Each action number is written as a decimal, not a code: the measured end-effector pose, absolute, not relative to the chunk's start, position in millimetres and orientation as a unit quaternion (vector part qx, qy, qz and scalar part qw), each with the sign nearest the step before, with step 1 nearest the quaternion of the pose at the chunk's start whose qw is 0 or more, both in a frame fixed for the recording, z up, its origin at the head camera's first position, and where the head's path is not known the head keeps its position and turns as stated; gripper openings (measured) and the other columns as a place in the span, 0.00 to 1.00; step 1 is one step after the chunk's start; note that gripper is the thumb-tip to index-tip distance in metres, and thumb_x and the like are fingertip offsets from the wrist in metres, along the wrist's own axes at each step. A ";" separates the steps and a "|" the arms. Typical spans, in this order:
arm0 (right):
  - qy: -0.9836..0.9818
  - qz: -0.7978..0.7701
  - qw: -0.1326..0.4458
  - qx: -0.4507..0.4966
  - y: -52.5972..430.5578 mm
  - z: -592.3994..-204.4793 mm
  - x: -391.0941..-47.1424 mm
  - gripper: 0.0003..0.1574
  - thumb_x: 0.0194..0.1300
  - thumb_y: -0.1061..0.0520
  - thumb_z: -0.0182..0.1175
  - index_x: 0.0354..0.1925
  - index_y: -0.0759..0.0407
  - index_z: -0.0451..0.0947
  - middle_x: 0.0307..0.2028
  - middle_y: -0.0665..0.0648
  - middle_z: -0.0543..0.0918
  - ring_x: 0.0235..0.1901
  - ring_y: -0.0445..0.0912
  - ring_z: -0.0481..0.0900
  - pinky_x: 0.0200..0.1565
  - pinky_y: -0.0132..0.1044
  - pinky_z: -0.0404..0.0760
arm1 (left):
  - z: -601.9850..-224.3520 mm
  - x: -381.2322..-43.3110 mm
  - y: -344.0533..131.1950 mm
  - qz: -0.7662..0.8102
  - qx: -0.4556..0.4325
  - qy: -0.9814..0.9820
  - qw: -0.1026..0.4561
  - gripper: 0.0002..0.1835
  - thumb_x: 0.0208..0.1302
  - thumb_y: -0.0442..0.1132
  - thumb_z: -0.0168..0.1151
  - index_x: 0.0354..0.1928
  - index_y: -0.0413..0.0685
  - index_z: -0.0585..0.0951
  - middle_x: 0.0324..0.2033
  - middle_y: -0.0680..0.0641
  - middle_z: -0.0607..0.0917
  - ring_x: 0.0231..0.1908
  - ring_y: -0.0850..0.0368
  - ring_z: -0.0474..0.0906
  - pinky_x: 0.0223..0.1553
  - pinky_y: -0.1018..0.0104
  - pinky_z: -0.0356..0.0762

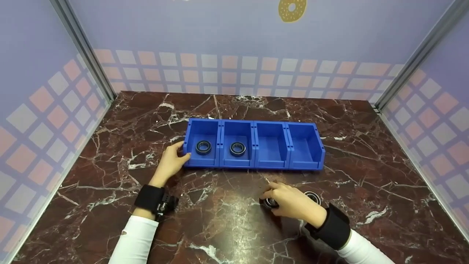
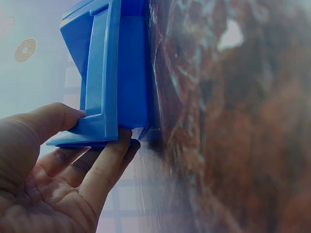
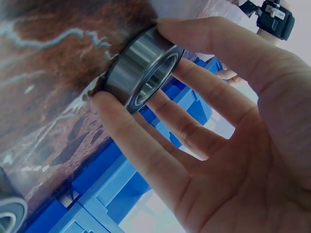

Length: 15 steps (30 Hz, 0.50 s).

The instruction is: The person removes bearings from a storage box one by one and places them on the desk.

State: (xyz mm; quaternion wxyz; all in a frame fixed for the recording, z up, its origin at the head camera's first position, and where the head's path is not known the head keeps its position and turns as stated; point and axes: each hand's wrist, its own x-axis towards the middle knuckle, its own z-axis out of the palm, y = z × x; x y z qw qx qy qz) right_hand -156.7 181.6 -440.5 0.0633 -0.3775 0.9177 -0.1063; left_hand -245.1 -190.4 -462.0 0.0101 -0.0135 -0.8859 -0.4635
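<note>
A blue bin (image 1: 271, 164) with a row of compartments stands across the middle of the table. In its two left compartments lie ball bearings, one (image 1: 203, 147) in the leftmost and another (image 1: 237, 149) beside it. My left hand (image 1: 172, 161) grips the bin's left end, with the thumb over the side wall and the fingers along the outside. In front of the bin, my right hand (image 1: 291, 201) holds a ball bearing (image 3: 141, 68) between thumb and fingertips, close over the table. Partly hidden behind that hand is one more bearing (image 1: 313, 198).
The dark red marbled table (image 1: 128, 172) carries everything. Patterned panels (image 1: 234, 73) enclose its back and sides, with metal posts (image 1: 86, 47) at the rear corners.
</note>
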 end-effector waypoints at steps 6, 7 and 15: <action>0.919 -0.102 0.062 -0.375 181.3 -440.4 -156.0 0.27 0.50 0.64 0.73 0.52 0.57 0.87 0.49 0.56 0.84 0.48 0.54 0.85 0.45 0.51 0.86 | -462.9 -245.3 -191.0 -0.466 -0.013 -0.885 0.010 0.31 0.69 0.31 0.58 0.71 0.25 0.66 0.64 0.25 0.77 0.66 0.33 0.76 0.69 0.43 0.74; 0.919 -0.101 0.062 -0.375 181.4 -440.5 -155.9 0.27 0.50 0.64 0.73 0.52 0.57 0.87 0.49 0.56 0.84 0.48 0.55 0.85 0.45 0.51 0.86 | -463.0 -245.3 -190.9 -0.466 -0.014 -0.884 0.010 0.31 0.69 0.31 0.58 0.71 0.25 0.66 0.64 0.25 0.77 0.66 0.33 0.76 0.69 0.43 0.74; 0.920 -0.102 0.063 -0.374 181.8 -440.8 -155.9 0.27 0.51 0.64 0.73 0.52 0.57 0.87 0.51 0.56 0.85 0.50 0.55 0.84 0.47 0.52 0.86 | -463.3 -246.0 -190.9 -0.464 -0.015 -0.886 0.013 0.31 0.69 0.31 0.58 0.71 0.25 0.67 0.64 0.25 0.78 0.65 0.33 0.76 0.69 0.43 0.73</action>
